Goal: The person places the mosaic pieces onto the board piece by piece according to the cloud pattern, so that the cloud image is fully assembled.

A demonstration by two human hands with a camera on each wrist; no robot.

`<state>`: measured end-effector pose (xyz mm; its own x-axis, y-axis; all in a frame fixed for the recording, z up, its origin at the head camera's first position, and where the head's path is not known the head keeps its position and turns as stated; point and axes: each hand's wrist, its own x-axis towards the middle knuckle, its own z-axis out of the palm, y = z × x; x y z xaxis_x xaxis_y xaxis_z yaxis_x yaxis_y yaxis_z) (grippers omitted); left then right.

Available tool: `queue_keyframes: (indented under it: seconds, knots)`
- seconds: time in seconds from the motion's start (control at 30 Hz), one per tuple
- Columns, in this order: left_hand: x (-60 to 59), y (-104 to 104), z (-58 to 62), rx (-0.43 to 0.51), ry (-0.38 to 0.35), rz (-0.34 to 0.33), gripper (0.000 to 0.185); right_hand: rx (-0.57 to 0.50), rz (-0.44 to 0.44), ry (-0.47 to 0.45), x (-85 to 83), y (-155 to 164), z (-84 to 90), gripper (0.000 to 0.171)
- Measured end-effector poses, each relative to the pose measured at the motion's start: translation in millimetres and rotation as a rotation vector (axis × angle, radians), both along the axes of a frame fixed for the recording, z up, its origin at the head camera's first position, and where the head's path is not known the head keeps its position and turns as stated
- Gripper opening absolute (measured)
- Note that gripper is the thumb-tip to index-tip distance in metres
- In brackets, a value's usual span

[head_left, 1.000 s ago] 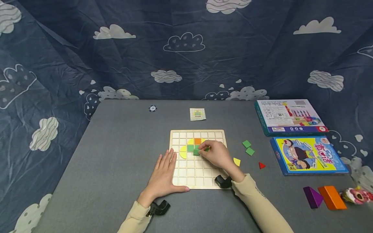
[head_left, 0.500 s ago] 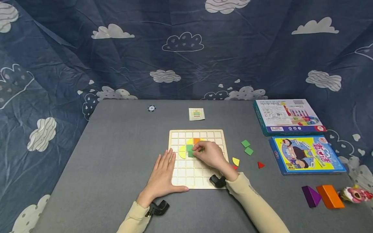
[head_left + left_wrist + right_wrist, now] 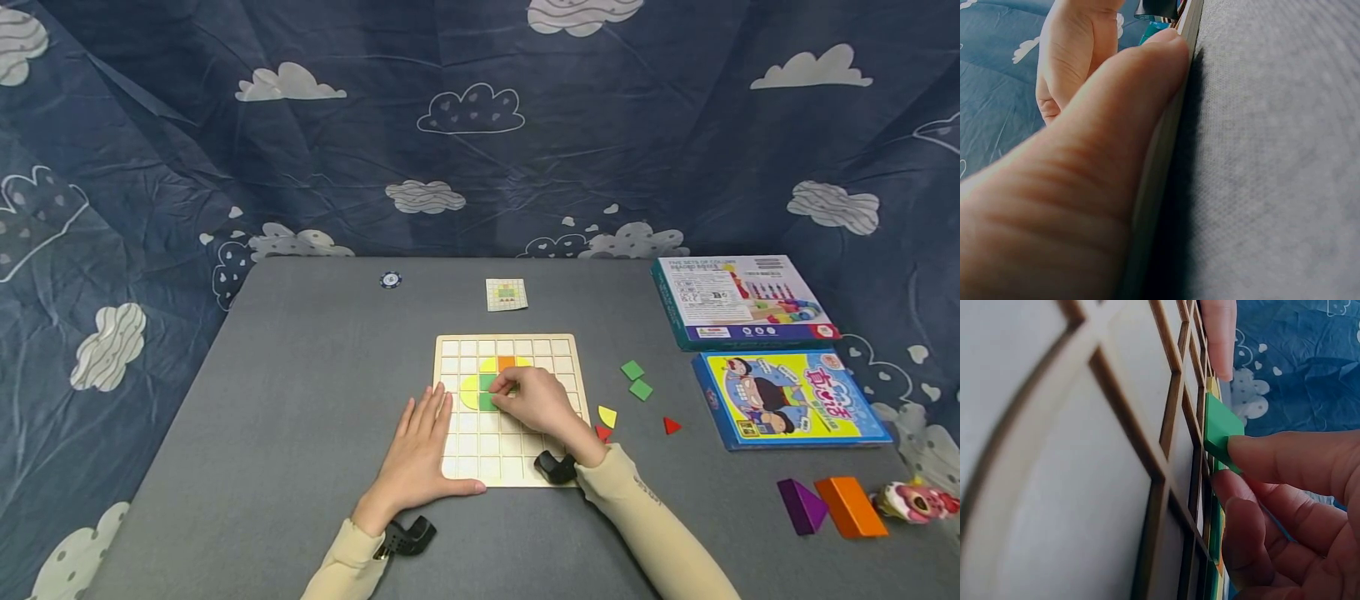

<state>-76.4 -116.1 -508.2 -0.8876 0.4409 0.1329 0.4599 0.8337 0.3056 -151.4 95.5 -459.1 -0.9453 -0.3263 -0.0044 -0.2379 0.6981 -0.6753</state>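
Observation:
My right hand [image 3: 536,402] pinches a green square tile [image 3: 1222,428] between thumb and fingers over the wooden grid board [image 3: 467,462]. In the right wrist view this tile tilts, one edge right at the grid's ridges. Just beyond it on the board are another green tile [image 3: 487,382], an orange square [image 3: 506,363] and yellow curved pieces [image 3: 468,392]. The right hand hides some cells. My left hand [image 3: 416,454] rests at the board's left side, fingers extended, and its thumb [image 3: 1147,69] lies along the front edge.
Right of the board lie two green tiles [image 3: 636,379], a yellow quarter-round piece [image 3: 607,417] and red triangles [image 3: 671,426]. Farther right are two boxes [image 3: 791,400], purple and orange blocks [image 3: 851,507] and a small figurine [image 3: 915,502]. Behind the board are a pattern card [image 3: 507,295] and a chip [image 3: 390,280].
My right hand has moved slightly left with the green tile, which now sits over the cell in front of the other green tile. The left hand has stayed in place.

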Motion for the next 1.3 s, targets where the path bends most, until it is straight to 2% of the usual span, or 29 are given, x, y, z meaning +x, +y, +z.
queue_keyframes:
  seconds: [0.9, 1.3]
  knots:
    - [0.4, -0.3, 1.8, 0.016, -0.005, -0.003, 0.127, 0.085, -0.02, 0.052, -0.2, -5.6, 1.0, 0.012]
    - [0.6, -1.0, 2.0, 0.021, -0.014, -0.002, 0.126, 0.062, -0.018, 0.028, 0.2, -1.2, -0.1, 0.009]
